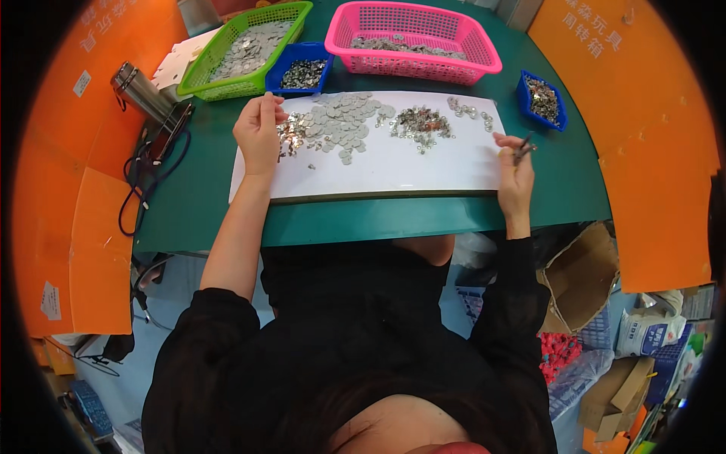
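On the green table lies a white board (446,168) with piles of small metal parts. My left hand (259,136) is over the board's left end, fingers pinched together; whatever they hold, if anything, is too small to make out. Beside it are shiny golden-silver bits (293,130) and a pile of flat grey discs (342,121). My right hand (515,180) is at the board's right edge, closed around a small dark two-armed tool (523,149) that looks like tweezers. Small ring-like parts (420,125) are heaped mid-board, with several clear round pieces (470,112) towards the right.
Behind the board stand a green basket (198,85) of discs, a blue tray (327,69) of small parts and a pink basket (484,64). Another blue tray (523,107) is at the right. A steel flask (142,92) and cables stand left. Orange panels (650,151) flank the table.
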{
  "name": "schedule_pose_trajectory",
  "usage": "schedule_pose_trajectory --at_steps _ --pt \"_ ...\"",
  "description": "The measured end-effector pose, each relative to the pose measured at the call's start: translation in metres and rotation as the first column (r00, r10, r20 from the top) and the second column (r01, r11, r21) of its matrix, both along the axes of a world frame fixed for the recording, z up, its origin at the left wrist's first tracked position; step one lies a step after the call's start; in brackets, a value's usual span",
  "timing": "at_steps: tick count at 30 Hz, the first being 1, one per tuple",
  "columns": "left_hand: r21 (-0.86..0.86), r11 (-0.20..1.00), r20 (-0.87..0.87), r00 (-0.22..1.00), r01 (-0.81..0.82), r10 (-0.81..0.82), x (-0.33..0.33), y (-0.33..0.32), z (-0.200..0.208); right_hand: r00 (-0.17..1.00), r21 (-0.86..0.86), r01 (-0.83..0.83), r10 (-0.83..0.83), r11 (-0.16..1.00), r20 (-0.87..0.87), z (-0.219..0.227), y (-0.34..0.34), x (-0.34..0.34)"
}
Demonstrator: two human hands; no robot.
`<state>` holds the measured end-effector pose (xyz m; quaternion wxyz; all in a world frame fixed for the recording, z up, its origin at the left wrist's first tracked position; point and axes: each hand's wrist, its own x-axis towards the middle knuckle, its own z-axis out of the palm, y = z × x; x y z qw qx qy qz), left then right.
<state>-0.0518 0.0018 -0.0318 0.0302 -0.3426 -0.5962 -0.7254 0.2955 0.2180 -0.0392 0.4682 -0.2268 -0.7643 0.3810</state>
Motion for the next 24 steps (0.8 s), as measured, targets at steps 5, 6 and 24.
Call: schedule_pose_trajectory --at_steps 5,6,24 --pt "0.013 0.999 0.057 0.998 0.038 -0.038 0.001 0.0 0.0 0.909 0.166 0.094 -0.153 0.982 0.387 0.013 -0.016 -0.013" --pt "0.019 0.999 0.068 0.997 0.036 -0.038 0.001 -0.001 -0.001 0.905 0.173 0.091 -0.154 0.981 0.396 0.013 -0.017 -0.013" --pt "-0.314 0.868 0.284 0.911 0.384 -0.3 -0.044 -0.043 0.045 0.942 0.03 0.26 -0.26 0.965 0.212 0.014 -0.027 -0.049"
